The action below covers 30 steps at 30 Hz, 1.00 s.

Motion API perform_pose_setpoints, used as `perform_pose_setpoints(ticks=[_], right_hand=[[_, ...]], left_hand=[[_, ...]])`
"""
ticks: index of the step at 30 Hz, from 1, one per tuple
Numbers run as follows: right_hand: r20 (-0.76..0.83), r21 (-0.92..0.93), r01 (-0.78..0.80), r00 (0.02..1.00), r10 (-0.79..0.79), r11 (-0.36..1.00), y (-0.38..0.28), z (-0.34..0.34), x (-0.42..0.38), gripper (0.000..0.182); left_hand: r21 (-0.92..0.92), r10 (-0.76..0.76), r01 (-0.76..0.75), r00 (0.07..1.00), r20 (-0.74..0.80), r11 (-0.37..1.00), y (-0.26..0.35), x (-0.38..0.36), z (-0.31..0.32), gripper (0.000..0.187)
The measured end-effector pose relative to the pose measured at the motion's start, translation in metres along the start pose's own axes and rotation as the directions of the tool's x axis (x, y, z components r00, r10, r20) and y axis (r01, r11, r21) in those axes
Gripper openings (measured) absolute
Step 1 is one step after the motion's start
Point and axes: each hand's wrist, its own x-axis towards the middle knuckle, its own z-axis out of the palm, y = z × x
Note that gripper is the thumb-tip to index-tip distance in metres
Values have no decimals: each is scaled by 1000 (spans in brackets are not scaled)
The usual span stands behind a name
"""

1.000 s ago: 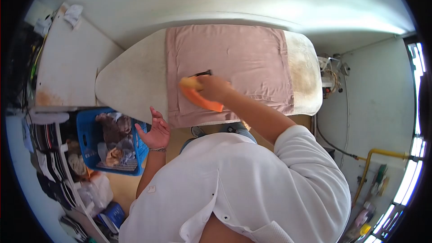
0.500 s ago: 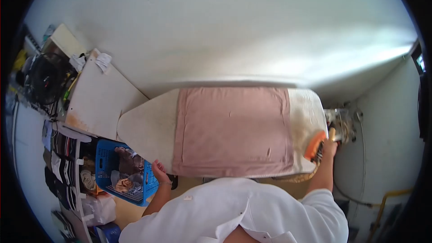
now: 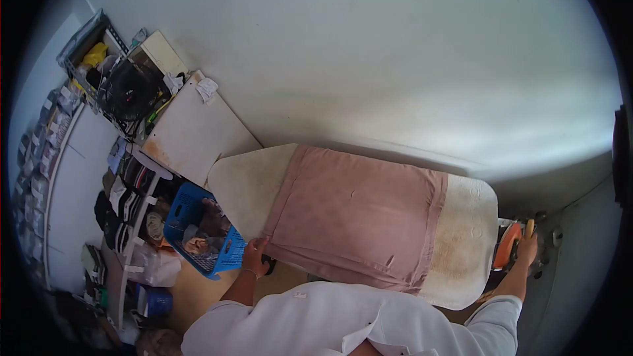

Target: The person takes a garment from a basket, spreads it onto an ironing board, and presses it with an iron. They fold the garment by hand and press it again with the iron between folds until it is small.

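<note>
A dusty-pink cloth, flat and rectangular like a pillowcase, lies across the pale ironing board. Small creases show on it. My left hand is at its near left corner, fingers closed on the edge. Off the board's right end, my right hand grips the handle of an orange iron. The iron is tilted up, beside or on a stand that I cannot make out well.
A blue laundry basket with crumpled clothes stands below the board's left end. Behind it are a white panel and a black fan. Folded clothes fill shelves at the left. A wall runs along the board's far side.
The view has turned left, so the board appears slanted. My right hand has carried the iron rightward off the board's end. My left hand has come to the cloth's corner.
</note>
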Motion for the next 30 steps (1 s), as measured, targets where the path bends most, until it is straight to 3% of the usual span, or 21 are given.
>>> perform_pose_setpoints(ticks=[2, 6, 7, 8, 9, 10, 11, 12, 13, 14, 15, 17, 20, 23, 24, 25, 26, 27, 28, 29, 30], right_hand=[[123, -31, -27, 992, 31, 999, -50, -46, -11, 45], [160, -159, -72, 982, 97, 985, -67, -60, -14, 46], [-16, -128, 69, 997, -72, 989, -95, -80, -34, 48], [-187, -132, 215, 953, -237, 968, -123, -102, -59, 50], [-172, 206, 461, 886, -431, 863, -127, -84, -77, 65], [171, 25, 459, 873, -456, 888, -117, -42, -105, 81], [285, 381, 581, 666, -689, 719, -132, -44, -161, 93], [416, 480, 635, 443, -794, 605, -152, -52, -219, 89], [403, 557, 728, 185, -896, 400, -168, -74, -260, 80], [330, 588, 757, 95, -939, 283, -166, -73, -290, 72], [205, 298, 945, 74, -976, 134, -141, -31, -316, 67], [330, 553, 722, 269, -905, 416, -159, -73, -313, 57], [335, 500, 794, 191, -923, 346, -152, -68, -306, 42], [342, 608, 704, 185, -921, 367, -162, -75, -284, 34], [311, 779, 502, 210, -927, 375, -170, -75, -272, 28], [315, 814, 401, 304, -899, 421, -159, -51, -264, 31], [416, 818, 222, 408, -813, 530, -160, -43, -244, 34], [481, 796, 162, 415, -772, 583, -175, -45, -212, 34], [408, 913, -185, 413, -815, 363, -191, -42, -179, 34], [333, 921, 11, 500, -800, 390, -190, -9, -133, 36], [334, 939, -133, 562, -757, 316, -230, -46, -108, 35]], left_hand=[[24, -4, 5, 1000, -14, 1000, -1, -1, 7, 87], [24, -52, 54, 996, -73, 998, 1, 6, 15, 77], [20, -46, 47, 996, -75, 999, 2, 11, 14, 77], [12, -39, 40, 997, -70, 999, 0, 13, 13, 74], [4, -36, 36, 998, -57, 999, -2, 12, 12, 71], [2, -40, 40, 999, -30, 999, -4, 11, 11, 71], [34, 24, -22, 998, -60, 999, -5, 12, 8, 69], [67, 94, -88, 992, -86, 994, -7, 15, 5, 67], [97, 140, -132, 987, -83, 987, -6, 16, -3, 65], [120, 189, -177, 978, -92, 977, -3, 20, -13, 62], [97, 185, -176, 979, -91, 980, -5, 26, -18, 59], [71, 182, -176, 981, -75, 982, -4, 34, -31, 56], [27, 195, -193, 978, -78, 981, -3, 51, -63, 45], [-63, 283, -305, 930, -234, 950, -11, 72, -74, 49], [-76, 330, -368, 894, -305, 927, -21, 82, -77, 51], [-248, 250, -324, 925, -287, 913, -47, 103, -70, 48], [-411, 174, -266, 953, -248, 872, -66, 125, -62, 46], [-458, 184, -243, 968, -170, 855, -60, 141, -75, 38], [-505, 198, -219, 975, -96, 835, -46, 163, -99, 31], [-432, 214, -246, 969, -122, 868, -27, 188, -120, 25], [-433, 126, -223, 962, -242, 873, -1, 204, -138, 26]])
